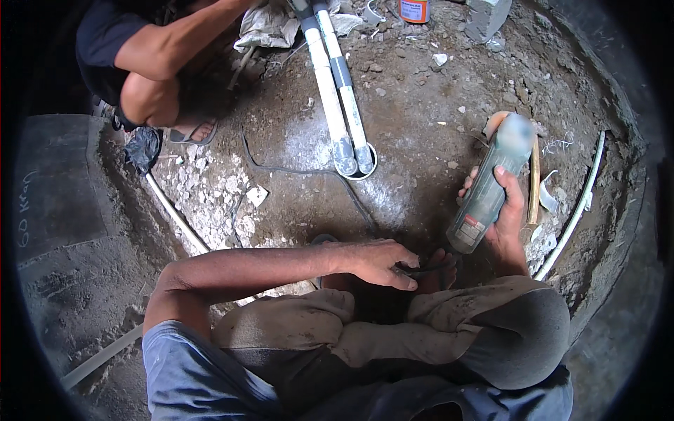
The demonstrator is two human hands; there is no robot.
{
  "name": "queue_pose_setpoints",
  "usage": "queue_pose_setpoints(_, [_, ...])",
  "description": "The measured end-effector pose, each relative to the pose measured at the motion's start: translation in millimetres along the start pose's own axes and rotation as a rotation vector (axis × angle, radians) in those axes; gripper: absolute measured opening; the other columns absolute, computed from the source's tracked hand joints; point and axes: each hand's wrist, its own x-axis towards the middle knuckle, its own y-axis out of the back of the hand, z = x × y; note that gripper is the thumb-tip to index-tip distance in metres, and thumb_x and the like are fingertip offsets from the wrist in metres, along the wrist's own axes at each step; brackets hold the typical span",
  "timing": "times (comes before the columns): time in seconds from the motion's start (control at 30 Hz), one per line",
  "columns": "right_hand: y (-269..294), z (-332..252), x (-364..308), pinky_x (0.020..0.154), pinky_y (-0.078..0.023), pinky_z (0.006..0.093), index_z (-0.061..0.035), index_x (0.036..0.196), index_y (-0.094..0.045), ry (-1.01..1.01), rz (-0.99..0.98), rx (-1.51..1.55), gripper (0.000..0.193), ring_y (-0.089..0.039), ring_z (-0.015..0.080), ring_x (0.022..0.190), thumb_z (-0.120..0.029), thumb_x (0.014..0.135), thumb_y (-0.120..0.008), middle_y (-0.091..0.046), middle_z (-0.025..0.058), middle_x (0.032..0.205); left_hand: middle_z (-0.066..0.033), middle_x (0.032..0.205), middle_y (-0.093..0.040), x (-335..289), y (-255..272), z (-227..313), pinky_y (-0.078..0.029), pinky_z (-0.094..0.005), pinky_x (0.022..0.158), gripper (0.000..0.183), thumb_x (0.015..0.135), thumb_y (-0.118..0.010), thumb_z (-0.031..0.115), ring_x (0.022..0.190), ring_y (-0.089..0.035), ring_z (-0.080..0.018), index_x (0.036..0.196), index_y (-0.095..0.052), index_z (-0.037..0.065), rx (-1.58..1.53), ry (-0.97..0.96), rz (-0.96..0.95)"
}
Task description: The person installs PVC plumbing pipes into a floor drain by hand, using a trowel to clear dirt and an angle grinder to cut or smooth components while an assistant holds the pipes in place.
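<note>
My right hand is wrapped round the green body of an angle grinder, held up over the dirt at the right. The grinder's far end is blurred, and a curved orange-brown piece shows beside it. Across my lap reaches my left arm; my left hand pinches a dark power cord near my foot. More dark cord lies on the ground ahead. Two white and grey pipes lie side by side, their near ends at a white ring in the soil.
A person squats at the far left. Broken rubble and a pale pipe lie left. At the right are a wooden stick and a long pale strip. An orange can and a concrete block stand at the back.
</note>
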Motion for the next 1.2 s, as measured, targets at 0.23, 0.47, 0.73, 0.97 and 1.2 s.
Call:
queue_pose_setpoints(0.23, [6, 6, 0, 0.078, -0.059, 0.0446, 0.0021, 0.116, -0.057, -0.007, -0.019, 0.018, 0.045, -0.068, 0.0261, 0.083, -0.038, 0.095, -0.063, -0.066, 0.0144, 0.098, -0.0275, 0.136, -0.064, 1, -1, -6, -0.047, -0.046, 0.111, 0.067, 0.095, -0.072, 0.046, 0.131, -0.059, -0.0408, 0.135, -0.061, -0.006, 0.012, -0.031, -0.034])
queue_pose_setpoints(0.47, [6, 6, -1, 0.078, -0.059, 0.0445, 0.0023, 0.116, -0.057, -0.002, 0.007, 0.011, 0.046, -0.068, 0.0261, 0.084, -0.037, 0.095, -0.064, -0.066, 0.0144, 0.098, -0.0256, 0.135, -0.065, 1, -1, -7, -0.048, -0.0455, 0.109, 0.063, 0.094, -0.074, 0.041, 0.13, -0.06, -0.0405, 0.134, -0.062, -0.006, 0.004, -0.028, -0.058])
queue_pose_setpoints(0.73, [11, 10, -2, 0.078, -0.059, 0.0446, 0.0024, 0.114, -0.057, -0.029, 0.005, 0.019, 0.046, -0.068, 0.0259, 0.084, -0.038, 0.094, -0.065, -0.066, 0.0145, 0.098, -0.0253, 0.133, -0.066, 1, -5, -12, -0.049, -0.0449, 0.107, 0.058, 0.094, -0.075, 0.037, 0.127, -0.062, -0.0395, 0.132, -0.063, -0.005, 0.021, -0.073, -0.004])
queue_pose_setpoints(0.97, [10, 10, 1, 0.078, -0.059, 0.0447, 0.0023, 0.114, -0.057, -0.028, 0.004, 0.004, 0.046, -0.068, 0.0259, 0.084, -0.038, 0.094, -0.066, -0.066, 0.0146, 0.098, -0.0237, 0.128, -0.069, 2, -7, -19, -0.05, -0.0459, 0.103, 0.055, 0.093, -0.075, 0.035, 0.123, -0.064, -0.0395, 0.13, -0.065, -0.003, 0.044, -0.101, 0.035])
queue_pose_setpoints(1.2, [12, 15, 4, 0.078, -0.059, 0.0433, 0.0019, 0.115, -0.057, -0.037, -0.009, -0.007, 0.046, -0.068, 0.0253, 0.083, -0.039, 0.095, -0.064, -0.066, 0.0143, 0.097, -0.0241, 0.129, -0.068, 3, -6, -21, -0.05, -0.046, 0.105, 0.056, 0.092, -0.075, 0.036, 0.124, -0.064, -0.04, 0.13, -0.064, -0.004, 0.011, -0.084, -0.008])
